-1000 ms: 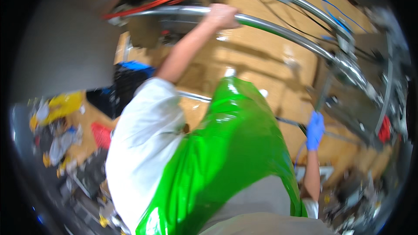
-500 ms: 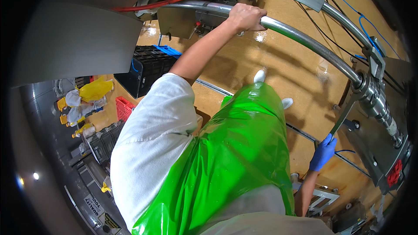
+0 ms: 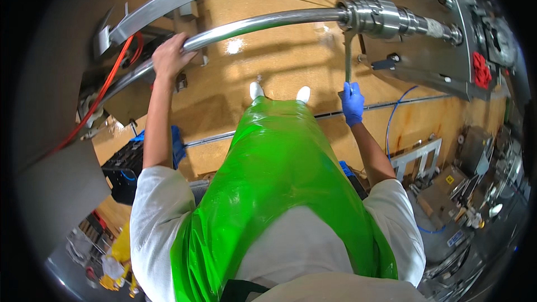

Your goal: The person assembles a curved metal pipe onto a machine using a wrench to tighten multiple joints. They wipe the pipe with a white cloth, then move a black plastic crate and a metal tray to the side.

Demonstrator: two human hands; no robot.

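Observation:
My bare left hand is wrapped round a long shiny steel bar, near its left part. The bar runs right into a stepped metal collar and shaft assembly. In a blue glove, my right hand is closed on the lower end of a flat metal wrench. The wrench stands nearly straight out from the collar, its upper end at the collar's underside where the bar enters. Just how that end sits on the collar is hard to make out.
A second metal rail arcs beyond the bar. An orange-red hose hangs at left, near a black crate. A steel machine panel with a red cloth stands at right. A white frame leans nearby.
The view has swung right, so the bar and collar appear farther left and flatter. Both hands keep their holds on the bar and the wrench.

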